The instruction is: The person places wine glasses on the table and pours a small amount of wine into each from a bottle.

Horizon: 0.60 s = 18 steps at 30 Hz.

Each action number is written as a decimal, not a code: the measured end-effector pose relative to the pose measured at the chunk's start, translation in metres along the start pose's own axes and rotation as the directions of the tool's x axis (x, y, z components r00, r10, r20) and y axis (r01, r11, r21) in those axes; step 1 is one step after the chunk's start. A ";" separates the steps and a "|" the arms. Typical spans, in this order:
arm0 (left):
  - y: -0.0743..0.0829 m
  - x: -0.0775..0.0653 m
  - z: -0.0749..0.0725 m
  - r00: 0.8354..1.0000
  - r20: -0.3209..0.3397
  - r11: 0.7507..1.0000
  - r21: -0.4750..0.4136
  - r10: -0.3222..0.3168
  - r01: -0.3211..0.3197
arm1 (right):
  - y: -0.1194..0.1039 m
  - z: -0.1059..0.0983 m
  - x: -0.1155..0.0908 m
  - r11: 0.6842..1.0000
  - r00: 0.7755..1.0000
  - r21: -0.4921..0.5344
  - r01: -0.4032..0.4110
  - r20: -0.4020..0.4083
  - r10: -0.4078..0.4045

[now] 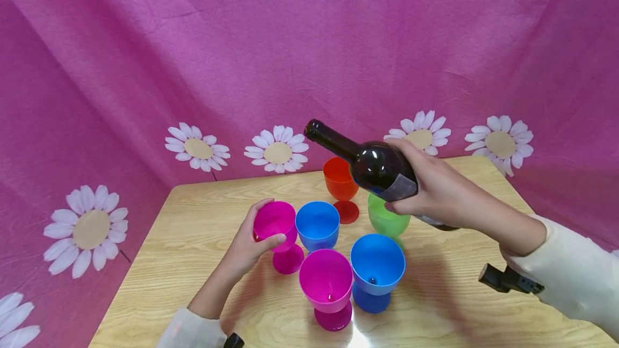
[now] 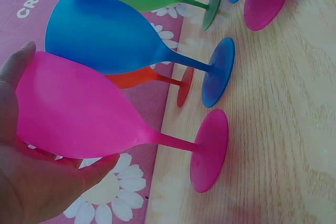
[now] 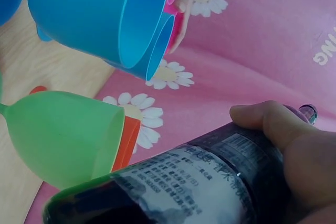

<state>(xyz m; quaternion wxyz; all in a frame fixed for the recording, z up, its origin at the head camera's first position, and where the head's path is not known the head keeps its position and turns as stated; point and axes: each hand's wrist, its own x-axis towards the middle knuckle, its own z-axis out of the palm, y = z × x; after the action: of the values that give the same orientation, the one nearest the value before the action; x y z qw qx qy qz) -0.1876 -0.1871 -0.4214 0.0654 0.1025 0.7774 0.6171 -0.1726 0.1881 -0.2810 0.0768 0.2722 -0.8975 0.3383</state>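
Observation:
My left hand (image 1: 245, 247) grips the bowl of a pink goblet (image 1: 274, 222) at the left of the group. In the left wrist view that goblet's foot (image 2: 209, 150) stands on or very close to the table. My right hand (image 1: 444, 191) holds a dark wine bottle (image 1: 382, 168) by its body, tilted with the neck up and to the left. The bottle is above the goblets, and its label (image 3: 184, 184) shows in the right wrist view. A blue goblet (image 1: 317, 227) is beside the held one; a second pink goblet (image 1: 326, 281) stands nearer.
A second blue goblet (image 1: 377, 262) stands front right, with a small dark drop inside. Behind are a red-orange goblet (image 1: 340, 179) and a green goblet (image 1: 388, 219) partly hidden by the bottle. The wooden table (image 1: 193, 235) meets a pink cloth with daisies (image 1: 278, 152).

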 end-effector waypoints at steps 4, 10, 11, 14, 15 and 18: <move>0.000 0.000 0.000 1.000 0.002 1.000 -0.002 0.005 -0.005 | -0.003 -0.002 0.008 1.000 0.999 -0.011 0.006 0.038 -0.005; -0.001 0.000 0.000 1.000 0.003 1.000 0.000 0.000 0.000 | -0.005 -0.002 0.019 1.000 0.995 -0.026 -0.003 0.100 0.005; -0.001 0.000 0.000 1.000 0.003 1.000 0.002 0.002 -0.002 | -0.005 -0.001 0.020 1.000 0.994 -0.031 -0.001 0.106 0.004; 0.000 0.000 0.000 1.000 0.005 1.000 0.001 0.004 -0.004 | -0.006 0.000 0.024 0.999 0.993 -0.050 0.011 0.117 -0.005; 0.000 0.001 0.000 1.000 0.006 1.000 0.000 0.005 -0.005 | -0.006 0.001 0.026 0.998 0.993 -0.057 0.015 0.121 -0.008; 0.000 0.001 0.000 1.000 0.005 1.000 0.003 0.002 -0.002 | -0.007 0.002 0.030 0.997 0.991 -0.080 0.018 0.132 -0.008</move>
<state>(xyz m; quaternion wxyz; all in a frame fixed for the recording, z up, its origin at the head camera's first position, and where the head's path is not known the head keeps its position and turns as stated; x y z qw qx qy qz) -0.1886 -0.1868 -0.4216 0.0668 0.1051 0.7780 0.6158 -0.1934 0.1691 -0.2693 0.0308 0.2964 -0.9118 0.2826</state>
